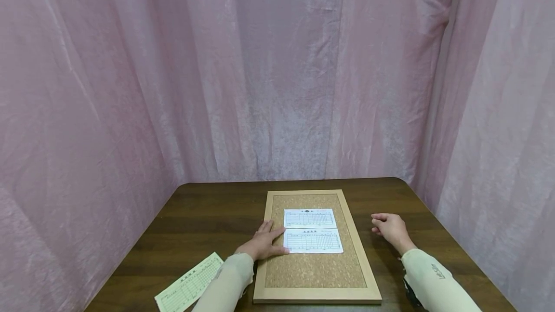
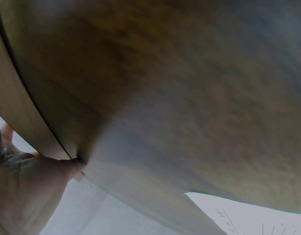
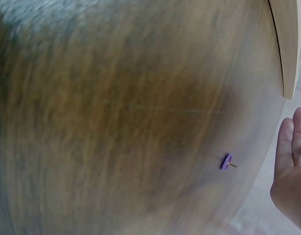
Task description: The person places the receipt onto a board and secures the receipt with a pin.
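Observation:
A wood-framed cork board (image 1: 315, 271) lies flat on the dark wooden table (image 1: 208, 225). Two white printed forms lie on it, one (image 1: 310, 218) above the other (image 1: 313, 241). My left hand (image 1: 265, 241) rests flat on the board's left edge, its fingers touching the lower form's left side. To the right of the board my right hand (image 1: 389, 227) rests on the table, loosely curled and holding nothing. In the right wrist view a purple pushpin (image 3: 227, 161) lies on the table just beside the right hand (image 3: 291, 169), near the board's corner (image 3: 289, 54). The left wrist view shows only my palm (image 2: 23, 191) and blurred table.
A pale yellow-green printed form (image 1: 190, 285) lies near the table's front left edge, beside my left sleeve. Pink curtains (image 1: 277, 71) close in the table at the back and on both sides. A white sheet corner (image 2: 253, 219) shows in the left wrist view.

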Demonstrator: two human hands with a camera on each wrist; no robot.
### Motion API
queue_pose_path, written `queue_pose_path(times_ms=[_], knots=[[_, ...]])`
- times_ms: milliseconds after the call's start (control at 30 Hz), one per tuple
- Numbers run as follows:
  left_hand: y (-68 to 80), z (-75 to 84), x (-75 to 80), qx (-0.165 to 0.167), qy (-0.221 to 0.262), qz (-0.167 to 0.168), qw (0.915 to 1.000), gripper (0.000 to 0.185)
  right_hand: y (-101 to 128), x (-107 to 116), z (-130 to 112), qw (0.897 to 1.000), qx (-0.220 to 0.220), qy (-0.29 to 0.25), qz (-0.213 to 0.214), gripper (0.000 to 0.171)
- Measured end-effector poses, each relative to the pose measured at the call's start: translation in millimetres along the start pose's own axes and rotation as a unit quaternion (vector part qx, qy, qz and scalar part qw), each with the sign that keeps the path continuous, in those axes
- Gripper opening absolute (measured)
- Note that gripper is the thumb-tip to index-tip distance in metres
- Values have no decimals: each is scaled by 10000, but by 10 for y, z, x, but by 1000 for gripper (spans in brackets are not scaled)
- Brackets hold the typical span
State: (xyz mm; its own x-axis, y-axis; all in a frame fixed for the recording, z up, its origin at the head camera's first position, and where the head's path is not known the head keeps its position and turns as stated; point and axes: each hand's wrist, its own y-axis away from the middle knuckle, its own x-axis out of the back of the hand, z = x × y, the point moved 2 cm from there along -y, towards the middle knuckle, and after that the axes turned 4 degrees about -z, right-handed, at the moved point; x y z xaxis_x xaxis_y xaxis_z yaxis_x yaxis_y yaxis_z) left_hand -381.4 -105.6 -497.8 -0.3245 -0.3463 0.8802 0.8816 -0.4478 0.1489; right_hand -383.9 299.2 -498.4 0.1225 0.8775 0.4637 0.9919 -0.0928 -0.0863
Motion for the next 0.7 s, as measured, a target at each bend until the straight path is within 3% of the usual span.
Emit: queue_pose_path(times_ms=[700], knots=[[5,3,-6,-42,-33,21,10000,80,-22,-26,-20,9999,61,-157,-36,19]])
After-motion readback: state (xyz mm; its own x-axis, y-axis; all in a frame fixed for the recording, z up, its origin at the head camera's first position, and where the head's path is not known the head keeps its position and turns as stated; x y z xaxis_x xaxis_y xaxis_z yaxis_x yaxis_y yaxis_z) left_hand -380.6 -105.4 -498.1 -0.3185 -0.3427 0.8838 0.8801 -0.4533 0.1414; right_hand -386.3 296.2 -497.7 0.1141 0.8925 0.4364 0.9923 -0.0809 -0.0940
